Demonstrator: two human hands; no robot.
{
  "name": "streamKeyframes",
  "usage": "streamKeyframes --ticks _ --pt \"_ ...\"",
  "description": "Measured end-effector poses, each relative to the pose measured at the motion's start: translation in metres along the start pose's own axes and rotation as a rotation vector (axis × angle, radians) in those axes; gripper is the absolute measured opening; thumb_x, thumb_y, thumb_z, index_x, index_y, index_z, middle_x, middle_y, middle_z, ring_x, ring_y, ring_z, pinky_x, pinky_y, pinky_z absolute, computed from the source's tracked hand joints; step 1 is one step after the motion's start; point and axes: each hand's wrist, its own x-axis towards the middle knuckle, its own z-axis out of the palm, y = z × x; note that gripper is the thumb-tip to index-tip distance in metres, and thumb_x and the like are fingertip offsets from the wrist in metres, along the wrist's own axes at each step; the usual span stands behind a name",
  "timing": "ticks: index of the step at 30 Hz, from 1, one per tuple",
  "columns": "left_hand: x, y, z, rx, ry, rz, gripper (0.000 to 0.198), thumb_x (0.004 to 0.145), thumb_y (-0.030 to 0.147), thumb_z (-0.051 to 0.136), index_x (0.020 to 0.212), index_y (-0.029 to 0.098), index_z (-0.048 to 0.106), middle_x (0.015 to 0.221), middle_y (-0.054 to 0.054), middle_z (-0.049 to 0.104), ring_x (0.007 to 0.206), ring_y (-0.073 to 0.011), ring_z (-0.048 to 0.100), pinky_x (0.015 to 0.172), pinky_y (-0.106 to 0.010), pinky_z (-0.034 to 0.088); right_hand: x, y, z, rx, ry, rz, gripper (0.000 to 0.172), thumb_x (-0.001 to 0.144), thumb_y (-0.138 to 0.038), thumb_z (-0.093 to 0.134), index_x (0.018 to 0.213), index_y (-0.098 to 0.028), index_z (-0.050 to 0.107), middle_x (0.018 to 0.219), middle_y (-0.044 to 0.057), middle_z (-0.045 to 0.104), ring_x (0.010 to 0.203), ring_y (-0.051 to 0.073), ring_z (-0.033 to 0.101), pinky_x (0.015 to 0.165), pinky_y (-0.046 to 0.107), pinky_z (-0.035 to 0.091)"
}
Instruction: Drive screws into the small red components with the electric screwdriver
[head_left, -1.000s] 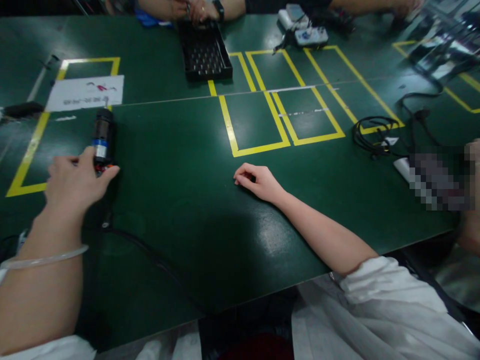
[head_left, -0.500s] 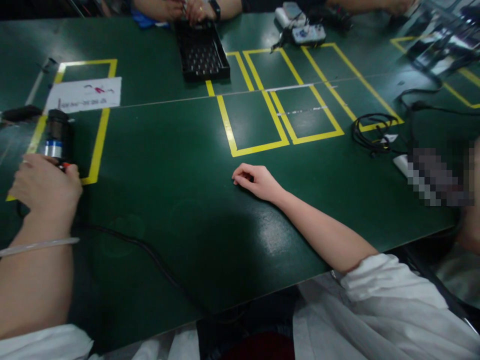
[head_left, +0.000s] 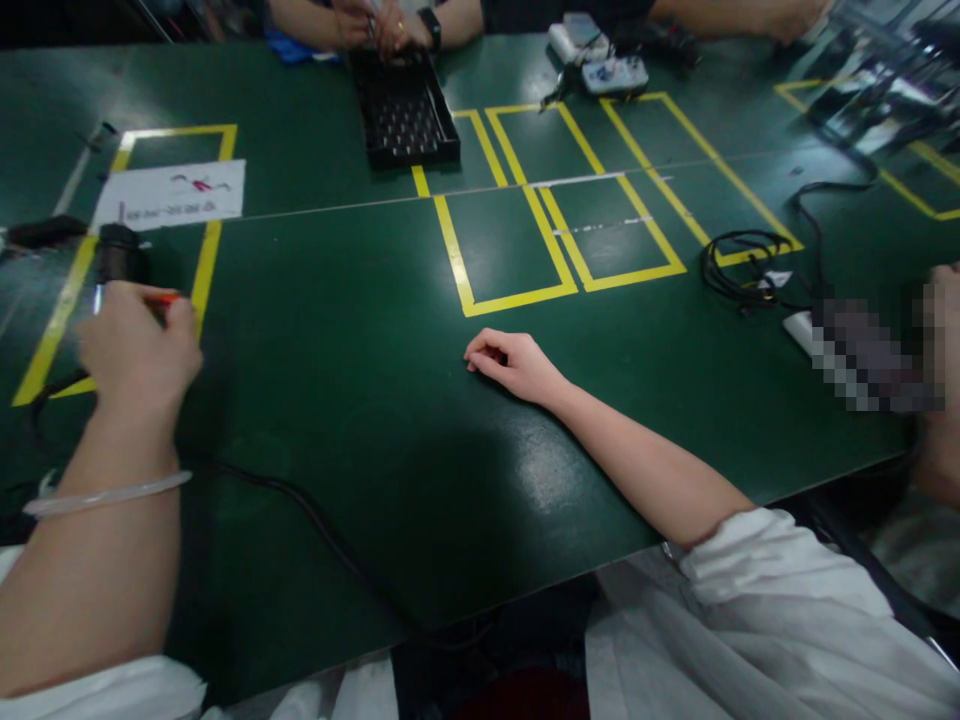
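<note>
My left hand (head_left: pixel 139 350) is closed round a black cylindrical tool (head_left: pixel 118 255) with a blue band and a red part, held over the yellow-taped box at the table's left. A black cable (head_left: pixel 300 510) trails from it across the green table (head_left: pixel 360 380) toward the near edge. My right hand (head_left: pixel 514 362) rests on the table near the middle, fingers curled loosely under, nothing seen in it.
A black grid tray (head_left: pixel 405 110) lies at the far edge, with another person's hands (head_left: pixel 375 22) behind it. A white paper label (head_left: pixel 172 192) lies at the far left. Coiled black cables (head_left: pixel 742 265) and a white power strip (head_left: pixel 806 330) sit at the right.
My left hand carried the black tool from right of the yellow tape leftward into the taped box, then slightly back right and farther away. My right hand stayed still.
</note>
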Motion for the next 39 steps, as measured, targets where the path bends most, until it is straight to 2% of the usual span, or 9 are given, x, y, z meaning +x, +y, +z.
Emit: streamKeyframes --ticks 2,4,6,9,12,16,20,25,39 --pt "-0.022 0.051 0.007 -0.363 -0.174 0.093 0.042 0.099 0.038 0.05 0.127 0.007 0.057 0.115 -0.011 0.068 0.104 -0.0231 0.064 0.103 -0.045 0.051 0.0 -0.001 0.0 -0.001 0.004 -0.006 0.017 0.094 -0.031 0.057 0.089 -0.017 0.064 0.079 0.002 0.072 0.068 0.012 0.062 0.066 0.024 0.044" --pt "-0.044 0.099 0.015 -0.702 -0.415 0.195 0.043 0.1 0.038 0.053 0.129 0.007 0.059 0.112 -0.011 0.068 0.101 -0.02 0.066 0.098 -0.039 0.053 0.0 -0.001 0.0 -0.002 -0.002 -0.002 0.017 0.095 -0.031 0.056 0.09 -0.017 0.064 0.08 0.002 0.072 0.069 0.012 0.062 0.068 0.025 0.045" --pt "-0.063 0.137 0.024 -0.81 -0.645 0.302 0.047 0.098 0.041 0.056 0.132 0.009 0.063 0.099 -0.008 0.068 0.092 -0.0187 0.066 0.091 -0.035 0.054 -0.001 0.0 0.0 0.015 -0.001 -0.001 0.016 0.094 -0.032 0.057 0.093 -0.017 0.064 0.081 0.002 0.072 0.072 0.013 0.063 0.069 0.025 0.046" --pt "-0.083 0.166 0.039 -0.909 -0.846 0.422 0.066 0.097 0.042 0.057 0.154 0.012 0.045 0.084 -0.003 0.064 0.08 -0.0172 0.062 0.08 -0.033 0.053 -0.002 0.0 0.0 0.067 -0.024 -0.016 0.023 0.09 -0.037 0.067 0.102 -0.018 0.063 0.08 -0.001 0.069 0.07 0.012 0.06 0.067 0.025 0.047" --pt "-0.093 0.173 0.053 -1.044 -0.959 0.428 0.08 0.095 0.043 0.06 0.162 0.01 0.029 0.079 0.0 0.061 0.074 -0.0161 0.06 0.075 -0.03 0.051 -0.002 0.0 0.001 0.104 -0.086 -0.033 0.03 0.087 -0.042 0.072 0.103 -0.018 0.062 0.076 -0.002 0.066 0.066 0.011 0.057 0.065 0.025 0.046" --pt "-0.098 0.17 0.062 -1.154 -0.941 0.312 0.073 0.097 0.044 0.058 0.157 0.011 0.035 0.083 -0.002 0.064 0.076 -0.016 0.062 0.076 -0.03 0.051 -0.002 -0.002 0.001 0.111 -0.086 -0.021 0.024 0.089 -0.039 0.07 0.097 -0.018 0.062 0.077 -0.001 0.066 0.066 0.011 0.056 0.064 0.024 0.045" --pt "-0.096 0.168 0.064 -1.193 -0.928 0.207 0.049 0.095 0.047 0.06 0.129 0.012 0.056 0.085 -0.005 0.068 0.077 -0.0177 0.067 0.075 -0.031 0.053 -0.002 -0.003 0.002 0.095 -0.019 -0.002 0.022 0.086 -0.036 0.073 0.095 -0.019 0.061 0.077 -0.002 0.064 0.066 0.011 0.056 0.064 0.024 0.046" --pt "-0.095 0.168 0.066 -1.166 -0.914 0.247 0.04 0.094 0.054 0.061 0.101 0.014 0.061 0.081 -0.006 0.068 0.074 -0.0174 0.067 0.071 -0.03 0.053 -0.003 -0.003 0.001 0.063 0.028 0.002 0.023 0.085 -0.038 0.074 0.094 -0.019 0.062 0.072 -0.003 0.062 0.063 0.011 0.054 0.062 0.024 0.044" --pt "-0.096 0.17 0.064 -1.163 -0.925 0.284 0.036 0.087 0.044 0.072 0.101 0.014 0.06 0.086 -0.005 0.067 0.078 -0.0165 0.065 0.074 -0.031 0.054 -0.003 0.0 0.002 0.122 0.003 0.004 0.029 0.091 -0.045 0.07 0.1 -0.019 0.062 0.077 -0.001 0.067 0.067 0.011 0.061 0.066 0.025 0.049"
